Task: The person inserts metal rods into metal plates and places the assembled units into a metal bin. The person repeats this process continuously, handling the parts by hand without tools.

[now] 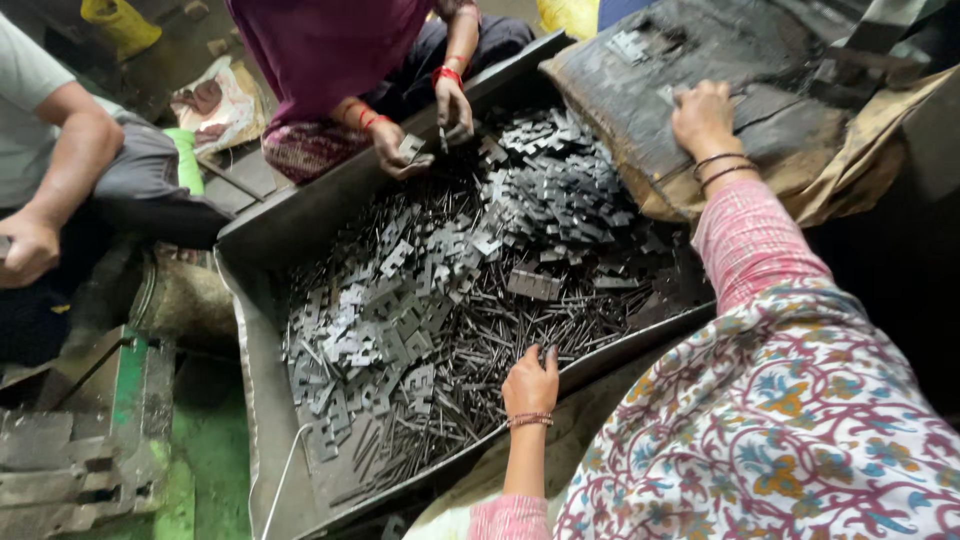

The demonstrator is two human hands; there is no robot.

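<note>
While the left hand rests fingers-down among the pins at the tray near edge, grip loose on nothing, the right hand lies flat on the dark sack, clamping nothing. Sharp pin ends and plates could likely prick fingers; a co-worker's hands sorting opposite risk collision.

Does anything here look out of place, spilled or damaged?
Nothing clearly stands out. The flat metal pieces and thin rods lie jumbled but inside the tray. The left hand touches the rods.
</note>
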